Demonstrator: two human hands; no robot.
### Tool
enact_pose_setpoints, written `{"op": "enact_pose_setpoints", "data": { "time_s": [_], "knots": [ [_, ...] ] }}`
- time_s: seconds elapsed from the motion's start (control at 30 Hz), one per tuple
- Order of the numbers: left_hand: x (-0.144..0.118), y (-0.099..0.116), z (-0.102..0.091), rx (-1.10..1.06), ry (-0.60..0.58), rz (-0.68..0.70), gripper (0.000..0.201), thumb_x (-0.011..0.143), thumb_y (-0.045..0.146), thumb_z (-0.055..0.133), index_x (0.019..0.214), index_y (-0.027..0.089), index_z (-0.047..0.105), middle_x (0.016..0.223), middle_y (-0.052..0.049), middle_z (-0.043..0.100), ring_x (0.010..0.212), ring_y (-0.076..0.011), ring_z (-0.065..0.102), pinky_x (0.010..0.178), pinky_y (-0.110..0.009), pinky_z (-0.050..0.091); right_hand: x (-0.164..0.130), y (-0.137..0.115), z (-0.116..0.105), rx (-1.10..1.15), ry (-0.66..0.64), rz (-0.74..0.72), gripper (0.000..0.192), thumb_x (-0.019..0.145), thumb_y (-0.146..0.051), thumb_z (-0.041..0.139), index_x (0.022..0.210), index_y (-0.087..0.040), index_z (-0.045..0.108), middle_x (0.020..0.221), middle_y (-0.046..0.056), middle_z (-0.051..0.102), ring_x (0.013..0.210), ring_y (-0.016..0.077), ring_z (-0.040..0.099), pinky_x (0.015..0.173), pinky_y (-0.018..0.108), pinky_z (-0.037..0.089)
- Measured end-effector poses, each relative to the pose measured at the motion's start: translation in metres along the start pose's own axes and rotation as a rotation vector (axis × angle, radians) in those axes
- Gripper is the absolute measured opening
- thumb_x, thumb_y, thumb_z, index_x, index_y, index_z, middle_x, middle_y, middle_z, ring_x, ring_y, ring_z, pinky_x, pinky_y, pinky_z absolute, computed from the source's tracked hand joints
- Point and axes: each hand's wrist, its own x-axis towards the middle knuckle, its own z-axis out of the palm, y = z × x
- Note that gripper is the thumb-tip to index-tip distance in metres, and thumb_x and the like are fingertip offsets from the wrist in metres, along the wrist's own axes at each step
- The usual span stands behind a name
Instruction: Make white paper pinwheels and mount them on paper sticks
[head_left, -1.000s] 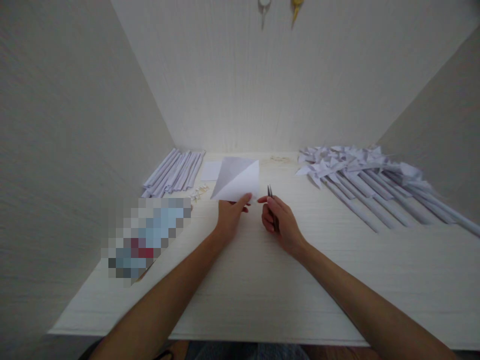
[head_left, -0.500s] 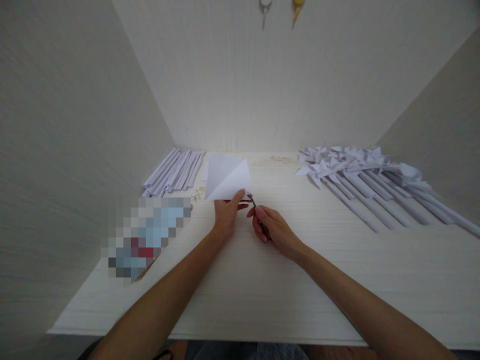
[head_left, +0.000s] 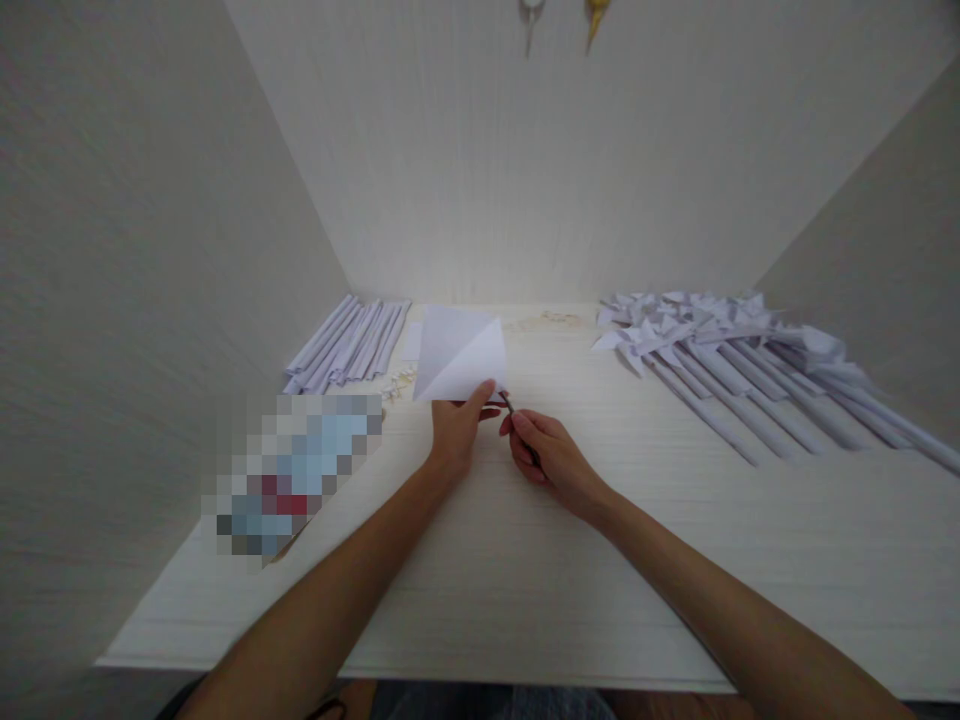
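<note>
A square sheet of white paper [head_left: 461,350] with a diagonal crease is raised a little over the table. My left hand [head_left: 455,430] grips its near edge, thumb on top and fingers underneath. In my right hand [head_left: 551,450] is a slim dark tool that looks like a small pair of scissors [head_left: 510,404]. Its tip meets the paper's near right corner, beside my left thumb. My curled fingers hide most of the handle, and whether the blades are apart cannot be made out.
Rolled white paper sticks [head_left: 352,345] lie at the back left. White paper pinwheels [head_left: 697,325] on sticks are heaped at the right. Small pale bits [head_left: 401,380] lie left of the sheet. A blurred-out flat item [head_left: 322,455] rests at left. Walls enclose the white table [head_left: 525,590].
Both hands, the paper and the scissors have shifted very slightly to the right. The grips stay the same.
</note>
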Motion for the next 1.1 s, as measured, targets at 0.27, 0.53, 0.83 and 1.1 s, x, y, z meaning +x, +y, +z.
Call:
{"op": "enact_pose_setpoints", "data": {
  "time_s": [0.27, 0.53, 0.83, 1.1],
  "knots": [
    [-0.0009, 0.0004, 0.0007, -0.024, 0.017, -0.007, 0.020, 0.058, 0.023, 0.065, 0.071, 0.010, 0.058, 0.063, -0.003, 0.063, 0.052, -0.0116, 0.059, 0.046, -0.020, 0.046, -0.0005, 0.0010, 0.0007, -0.002, 0.016, 0.008, 0.024, 0.075, -0.039, 0.046, 0.067, -0.016, 0.048, 0.040, -0.010, 0.035, 0.028, 0.0019, 0.026, 0.028, 0.016, 0.014],
    [-0.0021, 0.0022, 0.0024, -0.019, 0.026, -0.019, 0.020, 0.057, 0.024, 0.065, 0.072, 0.011, 0.059, 0.064, -0.003, 0.064, 0.053, -0.0116, 0.059, 0.046, -0.020, 0.045, -0.0009, 0.0005, 0.0018, 0.013, 0.029, 0.031, 0.024, 0.074, -0.039, 0.047, 0.065, -0.017, 0.047, 0.039, -0.011, 0.034, 0.027, 0.0014, 0.025, 0.027, 0.015, 0.013],
    [-0.0026, 0.0022, 0.0017, -0.034, 0.006, -0.015, 0.023, 0.056, 0.024, 0.066, 0.073, 0.011, 0.059, 0.063, -0.003, 0.064, 0.054, -0.0126, 0.060, 0.047, -0.022, 0.046, -0.0013, -0.0010, 0.0038, 0.038, 0.046, 0.052, 0.023, 0.073, -0.038, 0.048, 0.063, -0.018, 0.046, 0.038, -0.012, 0.030, 0.027, 0.0008, 0.021, 0.027, 0.015, 0.011],
    [-0.0010, 0.0020, 0.0015, -0.052, 0.033, -0.012, 0.021, 0.056, 0.024, 0.066, 0.072, 0.012, 0.058, 0.062, -0.001, 0.063, 0.056, -0.0119, 0.060, 0.047, -0.021, 0.045, -0.0018, -0.0005, 0.0030, -0.016, 0.028, 0.012, 0.021, 0.073, -0.037, 0.049, 0.068, -0.017, 0.049, 0.038, -0.011, 0.036, 0.027, 0.0021, 0.027, 0.026, 0.016, 0.015]
  ]
}}
